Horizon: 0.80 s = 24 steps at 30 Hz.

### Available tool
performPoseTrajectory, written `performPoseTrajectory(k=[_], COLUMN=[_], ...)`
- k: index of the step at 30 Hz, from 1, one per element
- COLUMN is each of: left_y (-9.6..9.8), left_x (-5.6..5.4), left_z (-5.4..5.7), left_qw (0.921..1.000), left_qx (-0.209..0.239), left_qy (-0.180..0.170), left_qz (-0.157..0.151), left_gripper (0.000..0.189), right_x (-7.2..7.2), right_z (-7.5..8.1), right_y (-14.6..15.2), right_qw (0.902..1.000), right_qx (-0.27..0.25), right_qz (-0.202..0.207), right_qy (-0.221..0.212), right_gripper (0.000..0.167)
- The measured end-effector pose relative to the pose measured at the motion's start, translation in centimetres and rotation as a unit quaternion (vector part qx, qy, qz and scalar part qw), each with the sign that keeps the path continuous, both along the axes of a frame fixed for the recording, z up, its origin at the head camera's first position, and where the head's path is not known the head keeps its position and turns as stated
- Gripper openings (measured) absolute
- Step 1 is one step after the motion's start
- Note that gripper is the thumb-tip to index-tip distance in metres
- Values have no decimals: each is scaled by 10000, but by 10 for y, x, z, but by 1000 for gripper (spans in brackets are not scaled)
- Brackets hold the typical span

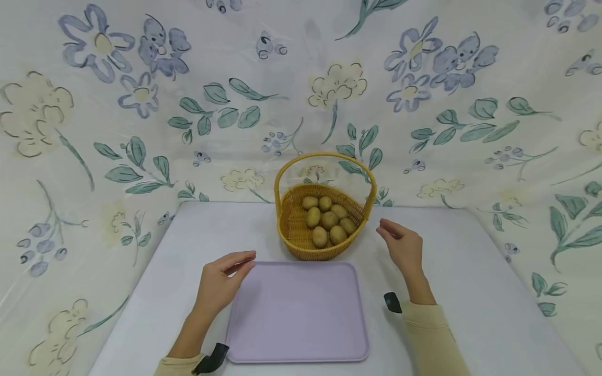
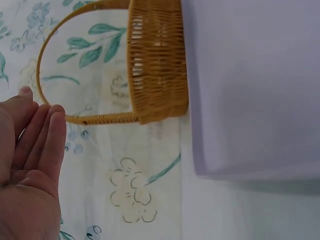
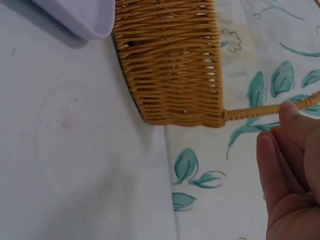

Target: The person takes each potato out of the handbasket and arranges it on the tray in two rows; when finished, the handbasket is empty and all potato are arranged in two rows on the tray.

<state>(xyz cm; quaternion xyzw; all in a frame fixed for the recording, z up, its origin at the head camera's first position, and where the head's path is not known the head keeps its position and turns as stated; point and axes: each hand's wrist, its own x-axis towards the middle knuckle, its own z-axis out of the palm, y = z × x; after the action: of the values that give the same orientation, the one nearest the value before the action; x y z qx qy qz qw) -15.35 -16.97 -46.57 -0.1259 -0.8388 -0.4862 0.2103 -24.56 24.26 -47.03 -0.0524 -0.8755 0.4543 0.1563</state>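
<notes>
My left hand hovers by the far left corner of a pale purple tray, its fingers nearly straight and the thumb close under them. Nothing is between those fingers, as the left wrist view shows of the same hand. To the right of a yellow-brown wicker basket, my right hand is raised with relaxed fingers and holds nothing. Several brown potatoes lie inside the basket, mostly toward its right side. The basket's tall arched handle stands up over it.
A white table carries the tray in front and the basket right behind it. Behind the table hangs a flower-printed cloth, also seen at both sides. Dark bands sit at both wrists, next to beige sleeves.
</notes>
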Motion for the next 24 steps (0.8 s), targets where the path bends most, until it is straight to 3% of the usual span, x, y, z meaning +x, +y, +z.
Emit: performPoseTrajectory(k=[5, 12, 24], left_y=[13, 27, 39], left_x=[-16, -33, -60], left_z=[6, 14, 13], left_qw=[9990, 9977, 9956], left_qx=[232, 402, 484], left_qy=[-311, -348, -417], left_qz=[-239, -429, -684], left_gripper=[24, 22, 20], right_x=[-17, -32, -46], right_z=[0, 0, -2], right_y=[-11, -24, -30], right_qw=[9996, 9990, 9988], right_qx=[-243, -259, -162], right_qz=[-35, -249, -373], right_qy=[111, 278, 283], right_gripper=[33, 34, 37])
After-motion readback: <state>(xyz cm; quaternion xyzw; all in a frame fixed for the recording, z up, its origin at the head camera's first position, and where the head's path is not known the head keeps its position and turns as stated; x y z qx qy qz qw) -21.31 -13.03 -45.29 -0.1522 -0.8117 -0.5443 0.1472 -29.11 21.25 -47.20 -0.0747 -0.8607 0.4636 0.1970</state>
